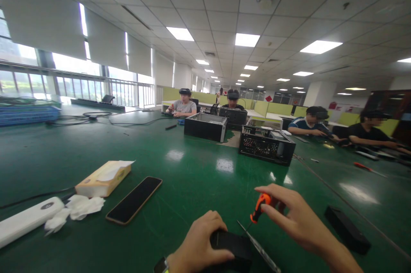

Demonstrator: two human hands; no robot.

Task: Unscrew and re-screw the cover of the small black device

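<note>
Matte black box, gripped by left hand; right hand pinches thin-shafted screwdriver.

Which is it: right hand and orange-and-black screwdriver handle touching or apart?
Touching: head view shows the right hand holding the orange-and-black screwdriver handle, thumb against it.

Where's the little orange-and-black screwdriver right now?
In the head view, the screwdriver is in the right hand, low and right of centre, pointing down near the black block that the left hand holds.
</note>
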